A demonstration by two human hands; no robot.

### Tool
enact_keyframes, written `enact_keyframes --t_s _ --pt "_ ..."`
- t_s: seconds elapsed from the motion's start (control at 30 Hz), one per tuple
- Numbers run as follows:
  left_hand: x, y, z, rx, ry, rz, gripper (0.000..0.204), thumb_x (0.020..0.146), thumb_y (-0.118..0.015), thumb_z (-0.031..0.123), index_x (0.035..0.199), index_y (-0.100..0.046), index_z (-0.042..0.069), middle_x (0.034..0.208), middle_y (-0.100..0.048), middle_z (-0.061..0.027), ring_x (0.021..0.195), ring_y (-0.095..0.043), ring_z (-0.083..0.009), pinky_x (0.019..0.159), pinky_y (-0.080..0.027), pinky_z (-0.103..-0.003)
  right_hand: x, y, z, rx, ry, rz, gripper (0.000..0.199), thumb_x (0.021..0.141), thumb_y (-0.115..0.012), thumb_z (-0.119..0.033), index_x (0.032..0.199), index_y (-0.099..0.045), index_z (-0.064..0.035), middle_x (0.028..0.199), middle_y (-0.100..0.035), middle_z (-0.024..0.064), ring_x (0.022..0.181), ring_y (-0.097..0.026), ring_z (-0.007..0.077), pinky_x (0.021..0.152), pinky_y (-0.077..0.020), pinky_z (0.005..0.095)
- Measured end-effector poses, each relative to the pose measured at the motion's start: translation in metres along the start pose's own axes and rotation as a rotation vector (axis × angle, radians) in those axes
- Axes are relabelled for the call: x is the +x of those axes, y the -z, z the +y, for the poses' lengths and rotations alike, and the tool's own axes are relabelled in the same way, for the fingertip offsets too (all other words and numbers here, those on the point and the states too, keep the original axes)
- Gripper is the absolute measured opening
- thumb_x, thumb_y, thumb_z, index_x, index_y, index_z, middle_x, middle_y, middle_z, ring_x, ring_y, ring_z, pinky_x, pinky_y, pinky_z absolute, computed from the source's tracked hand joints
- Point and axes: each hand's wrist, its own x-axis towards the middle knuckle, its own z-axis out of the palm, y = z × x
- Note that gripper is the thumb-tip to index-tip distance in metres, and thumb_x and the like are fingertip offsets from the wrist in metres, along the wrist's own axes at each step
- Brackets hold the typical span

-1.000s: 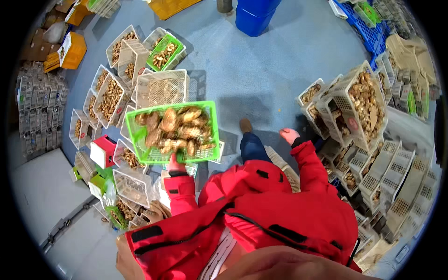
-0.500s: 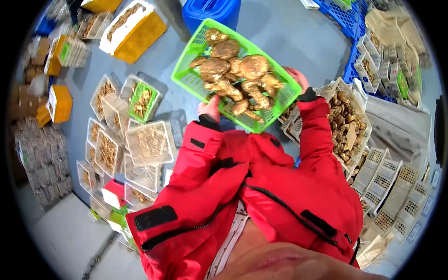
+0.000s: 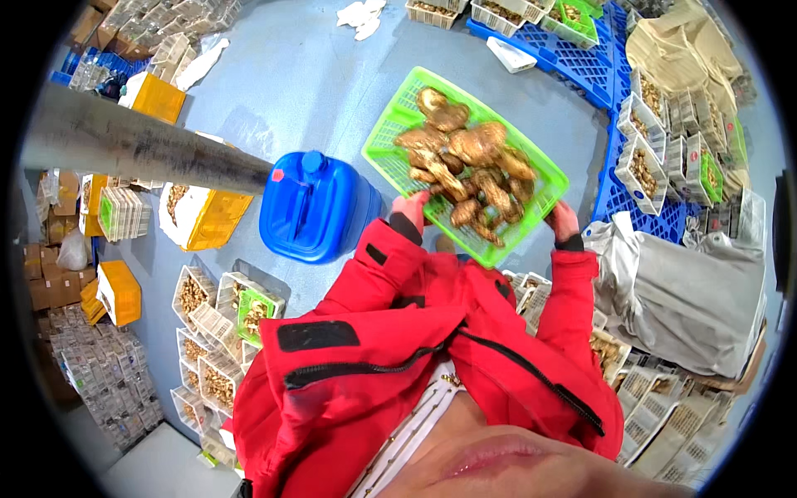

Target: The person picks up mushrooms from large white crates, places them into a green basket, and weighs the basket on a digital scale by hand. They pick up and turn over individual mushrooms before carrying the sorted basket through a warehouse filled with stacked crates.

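Note:
A light green plastic basket (image 3: 390,124) is held up in front of my chest, slightly tilted. Large brown mushrooms (image 3: 477,145) with thick pale stems are heaped inside it. My left hand (image 3: 413,209) grips the near left side, with fingers bent around the rim. On the right side, my right hand (image 3: 563,222) is closed on the basket's edge near its corner. Part of each hand's fingers is hidden by the basket wall. Both arms are in red jacket sleeves with black cuffs.
A blue jerrycan (image 3: 311,207) stands left of the basket, beside a grey post (image 3: 141,141). White crates of mushrooms (image 3: 220,386) sit at lower left. Blue pallets (image 3: 614,108) carry more crates at right, near a grey cover (image 3: 681,290). Yellow-sided boxes (image 3: 217,220) stand farther left.
I have moved forward across the floor with the basket still in both hands. The jerrycan and post now appear nearer on my left, and the crates have slid back.

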Motion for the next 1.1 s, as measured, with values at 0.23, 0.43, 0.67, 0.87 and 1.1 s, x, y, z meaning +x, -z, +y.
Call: enact_keyframes --t_s 0.23,0.43,0.67,0.87,1.1 --pt "0.195 0.073 0.007 -0.862 0.324 0.520 0.025 0.074 -0.061 0.014 0.095 -0.056 0.001 0.080 -0.059 -0.0070 0.064 -0.059 -0.0195 0.050 -0.050 -0.034 0.257 -0.142 -0.194 0.042 0.032 -0.279 0.032 0.083 -0.051 -0.026 0.107 -0.056 -0.0053 0.098 -0.060 0.0023 0.090 -0.056 0.0120 0.073 -0.0436 0.0251" --pt "0.311 0.170 0.020 -0.924 0.482 0.690 0.025 0.074 -0.059 0.019 0.094 -0.058 0.003 0.082 -0.061 -0.0084 0.070 -0.059 -0.0220 0.053 -0.049 -0.038 0.391 -0.199 -0.256 -0.092 -0.024 -0.357 0.032 0.083 -0.051 -0.029 0.103 -0.057 -0.0050 0.095 -0.061 0.0058 0.088 -0.057 0.0138 0.073 -0.0446 0.0270" --pt "0.466 0.247 -0.052 -1.356 0.471 0.938 0.020 0.079 -0.051 0.016 0.091 -0.056 0.000 0.085 -0.061 -0.0111 0.075 -0.060 -0.0273 0.063 -0.051 -0.040 0.601 -0.260 -0.245 -0.315 -0.209 -0.404 0.026 0.081 -0.050 -0.024 0.099 -0.058 -0.0061 0.086 -0.062 0.0053 0.077 -0.059 0.0128 0.062 -0.0464 0.0233" --pt "0.592 0.346 -0.091 -1.287 0.490 1.073 0.015 0.079 -0.050 0.014 0.088 -0.056 0.003 0.080 -0.061 -0.0101 0.070 -0.060 -0.0259 0.060 -0.052 -0.037 0.784 -0.463 -0.333 -0.322 -0.136 -0.458 0.030 0.081 -0.052 -0.028 0.101 -0.058 -0.0057 0.079 -0.059 0.0022 0.064 -0.053 0.0108 0.052 -0.0431 0.0239" --pt "0.773 0.447 -0.088 -0.800 0.569 0.944 0.018 0.078 -0.050 0.019 0.071 -0.057 0.004 0.062 -0.058 -0.0086 0.052 -0.057 -0.0215 0.043 -0.044 -0.034 0.926 -0.678 -0.496 -0.338 0.159 -0.692 0.037 0.078 -0.050 -0.028 0.108 -0.055 -0.0062 0.082 -0.060 0.0023 0.068 -0.056 0.0115 0.053 -0.0437 0.0236"
